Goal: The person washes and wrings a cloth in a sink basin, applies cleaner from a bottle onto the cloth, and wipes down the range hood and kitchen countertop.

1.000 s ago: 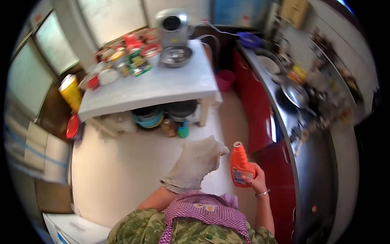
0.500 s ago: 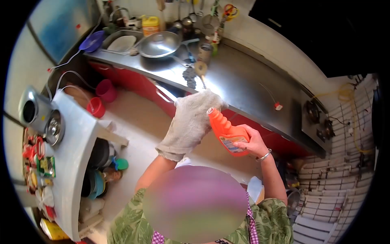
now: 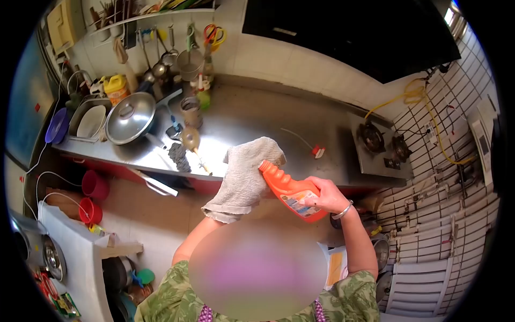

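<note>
A greyish cloth mitt (image 3: 241, 177) covers my left hand (image 3: 255, 158) down to the wrist, so its fingers are hidden. My right hand (image 3: 324, 196), with a bracelet at the wrist, grips an orange bottle (image 3: 289, 189) around its lower body. The bottle is tilted, its open neck pointing up and left against the mitt. Both hands are in front of the steel counter (image 3: 257, 115). On the counter's left part lie a dark scrubber (image 3: 178, 157) and a brush (image 3: 191, 140).
A lidded wok (image 3: 130, 118) stands beside the sink (image 3: 88, 121) at the left. The gas stove (image 3: 378, 145) is at the right. Below left are a white table (image 3: 75, 252) and red buckets (image 3: 90, 210). A range hood (image 3: 354, 32) hangs above.
The view has swung right, from the white table to the counter and stove. The bottle has tilted left, and its neck has come up against the mitt.
</note>
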A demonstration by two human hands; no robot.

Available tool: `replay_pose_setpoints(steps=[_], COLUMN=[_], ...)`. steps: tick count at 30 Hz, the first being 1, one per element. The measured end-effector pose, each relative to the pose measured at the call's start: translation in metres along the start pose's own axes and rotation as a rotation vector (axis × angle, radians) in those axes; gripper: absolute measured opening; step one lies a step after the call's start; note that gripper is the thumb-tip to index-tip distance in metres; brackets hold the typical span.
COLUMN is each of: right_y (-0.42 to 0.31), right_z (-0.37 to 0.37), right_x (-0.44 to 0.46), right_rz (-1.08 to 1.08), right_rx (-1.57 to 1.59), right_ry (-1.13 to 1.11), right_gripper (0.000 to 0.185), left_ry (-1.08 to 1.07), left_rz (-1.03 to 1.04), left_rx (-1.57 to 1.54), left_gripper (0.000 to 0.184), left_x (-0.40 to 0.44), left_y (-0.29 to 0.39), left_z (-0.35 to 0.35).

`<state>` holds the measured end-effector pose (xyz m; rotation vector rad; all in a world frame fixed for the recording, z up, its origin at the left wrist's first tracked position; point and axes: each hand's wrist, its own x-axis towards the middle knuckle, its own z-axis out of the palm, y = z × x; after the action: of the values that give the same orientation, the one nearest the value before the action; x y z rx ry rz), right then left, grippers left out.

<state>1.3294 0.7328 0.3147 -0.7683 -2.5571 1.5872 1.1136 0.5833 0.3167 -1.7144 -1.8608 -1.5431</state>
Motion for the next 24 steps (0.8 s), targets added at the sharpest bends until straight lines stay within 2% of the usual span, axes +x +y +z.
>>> replay_pose_setpoints(steps=[2,5,6,8,13,24], right_y=[0.010,0.011,0.022,-0.014,0.034,0.085], right_z=[-0.030,-0.073,-0.088,-0.112,-0.167,-0.223], right_x=[0.015,0.034,0.043,0.052,0.093,0.168], right_rz=[-0.037,-0.060,-0.085,0.000,-0.037,-0.080], right_rx=[-0.121,-0.065,-0.134,-0.058,-0.237,-0.422], right_ry=[0.012,0.011,0.022,-0.066,-0.005,0.007], right_gripper=[0.053,0.053,0.054,0.056,0.053,0.048], left_ry=[-0.003,-0.004,-0.006,-0.003,0.008,-0.070], left_rz=[0.015,0.019,0.016,0.009,-0.023,-0.026], left_rx=[0.007,0.028,0.034,0.048,0.081,0.187], left_gripper=[0.015,0.015,0.015,0.014,0.013,0.012], left_x=[0.023,0.054,0.062,0.081,0.114,0.164], left_y=[-0.003,-0.008,-0.011,-0.017,-0.036,-0.103], left_z=[0.022,0.054,0.064,0.084,0.122,0.161])
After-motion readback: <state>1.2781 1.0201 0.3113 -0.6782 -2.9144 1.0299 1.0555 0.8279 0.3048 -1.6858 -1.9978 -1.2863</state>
